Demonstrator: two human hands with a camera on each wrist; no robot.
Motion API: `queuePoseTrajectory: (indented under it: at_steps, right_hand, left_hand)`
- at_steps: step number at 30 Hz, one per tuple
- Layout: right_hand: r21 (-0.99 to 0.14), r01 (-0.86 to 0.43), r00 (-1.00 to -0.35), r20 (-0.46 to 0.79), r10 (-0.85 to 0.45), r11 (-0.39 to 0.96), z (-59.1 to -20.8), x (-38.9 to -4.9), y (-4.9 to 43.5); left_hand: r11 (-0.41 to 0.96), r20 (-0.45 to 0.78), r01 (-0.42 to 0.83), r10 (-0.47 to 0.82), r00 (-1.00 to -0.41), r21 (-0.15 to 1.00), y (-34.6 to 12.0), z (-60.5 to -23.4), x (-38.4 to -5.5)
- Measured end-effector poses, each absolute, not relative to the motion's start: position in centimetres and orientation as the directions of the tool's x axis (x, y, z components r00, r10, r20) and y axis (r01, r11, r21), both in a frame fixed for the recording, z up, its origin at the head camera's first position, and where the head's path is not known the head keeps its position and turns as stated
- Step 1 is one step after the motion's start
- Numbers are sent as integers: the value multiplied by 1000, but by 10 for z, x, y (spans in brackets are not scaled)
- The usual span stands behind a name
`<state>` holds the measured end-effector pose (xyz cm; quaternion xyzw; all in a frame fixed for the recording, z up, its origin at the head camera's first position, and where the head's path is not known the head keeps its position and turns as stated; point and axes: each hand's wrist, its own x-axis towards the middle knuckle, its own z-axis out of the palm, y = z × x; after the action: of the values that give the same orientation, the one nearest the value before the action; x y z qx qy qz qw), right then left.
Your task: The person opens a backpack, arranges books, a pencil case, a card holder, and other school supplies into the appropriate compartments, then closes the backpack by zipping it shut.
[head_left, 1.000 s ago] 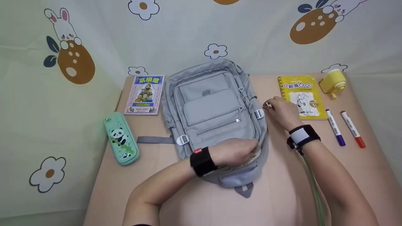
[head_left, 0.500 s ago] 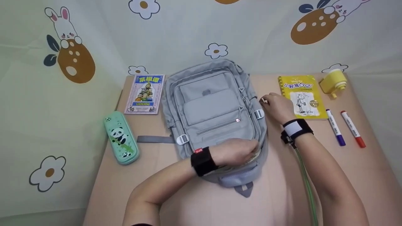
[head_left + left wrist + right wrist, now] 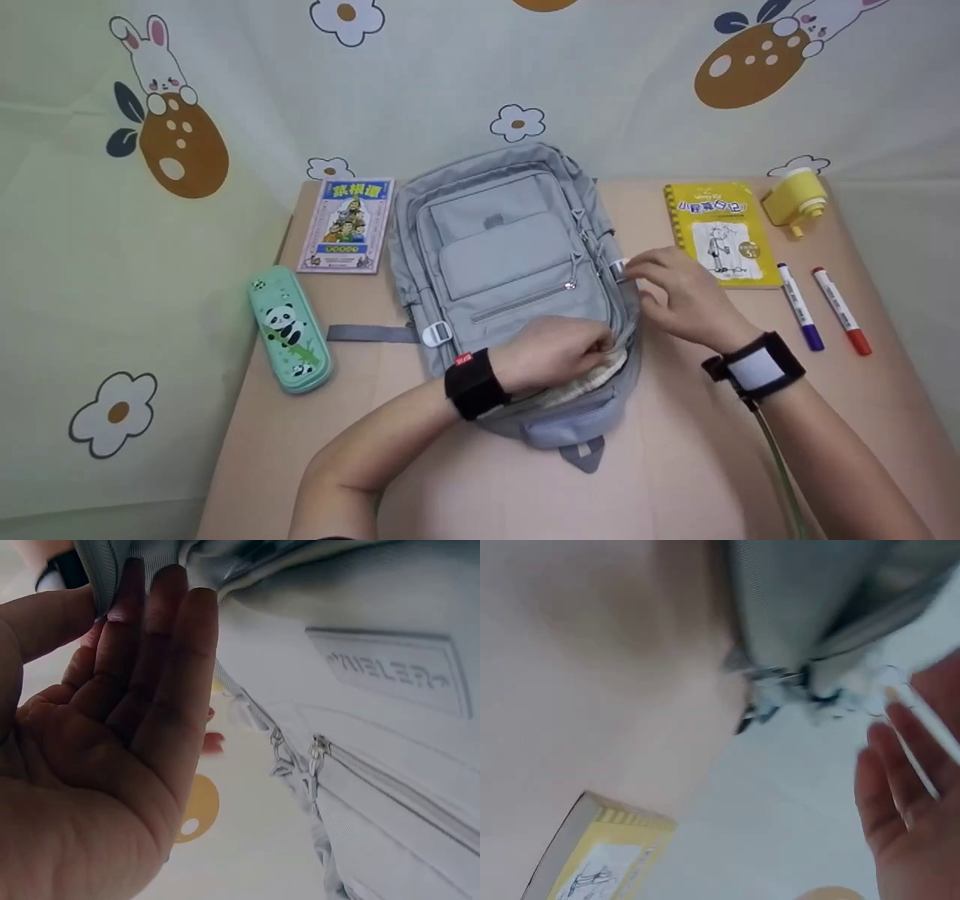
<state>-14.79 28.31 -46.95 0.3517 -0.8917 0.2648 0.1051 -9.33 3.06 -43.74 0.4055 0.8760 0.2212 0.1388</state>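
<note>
A grey backpack (image 3: 495, 255) lies on its back on the table, its top with the carry loop toward me. My left hand (image 3: 559, 349) pinches the zippered edge of its opening between thumb and fingers. Below that hand, pale lining (image 3: 589, 382) shows in the gap. In the left wrist view the thumb presses the zipper tape (image 3: 105, 574) against the fingers. My right hand (image 3: 686, 296) hovers at the bag's right side beside the white buckle (image 3: 619, 268). Its fingers are loosely extended and hold nothing.
Left of the bag lie a pink book (image 3: 347, 225) and a green panda pencil case (image 3: 291, 330), with a grey strap (image 3: 371, 333) between. On the right are a yellow book (image 3: 724, 232), a yellow pencil sharpener (image 3: 799, 201), a purple marker (image 3: 801, 307) and a red marker (image 3: 842, 311).
My right hand has moved toward me along the bag's side, its fingers spreading. The left hand has shifted slightly left with the edge, and more pale lining shows.
</note>
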Motion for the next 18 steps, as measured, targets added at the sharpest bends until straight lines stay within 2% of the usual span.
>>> queuePoseTrajectory:
  at_steps: [3, 7, 14, 18]
  right_hand:
    - [-486, -728, -655, 290, -697, 482, -460, -124, 282]
    - [-532, -717, -619, 190, -762, 450, -455, -106, 275]
    - [-477, -765, -592, 260, -763, 432, -455, -107, 264]
    - [-466, -753, -613, 238, -753, 465, -455, -106, 264]
  left_hand:
    - [580, -50, 658, 767, -640, 481, 26, -431, -96]
    - [584, -32, 664, 762, -647, 467, 21, -423, -100]
    - [576, -3, 664, 756, -654, 476, 17, -420, -99]
    - [564, -3, 642, 752, -659, 519, 13, -422, -95]
